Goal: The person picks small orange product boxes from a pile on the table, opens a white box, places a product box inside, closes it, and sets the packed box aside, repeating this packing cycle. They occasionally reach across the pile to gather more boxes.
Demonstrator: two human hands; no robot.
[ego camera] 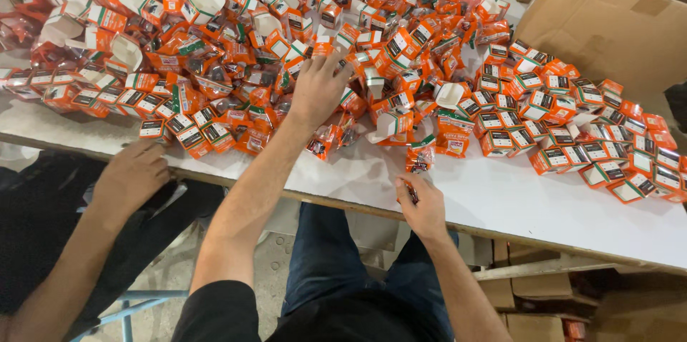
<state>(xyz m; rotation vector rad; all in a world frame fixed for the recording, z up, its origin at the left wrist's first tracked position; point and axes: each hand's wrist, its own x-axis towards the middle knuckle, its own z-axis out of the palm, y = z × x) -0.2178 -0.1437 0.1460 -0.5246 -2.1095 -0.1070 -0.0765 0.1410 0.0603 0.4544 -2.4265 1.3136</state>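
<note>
My left hand [317, 88] reaches forward into a big heap of small orange and white cartons [236, 49], fingers spread on top of them, gripping nothing that I can see. Near the table's front edge, my right hand [422, 206] pinches a small orange packet [420, 158] with a clear dark part. Many cartons in the heap have open white flaps.
The white table [501, 199] carries a second spread of closed orange cartons [572, 127] at the right. A brown cardboard box [608, 20] stands at the back right. Another person's hand [132, 177] rests at the table's front edge on the left.
</note>
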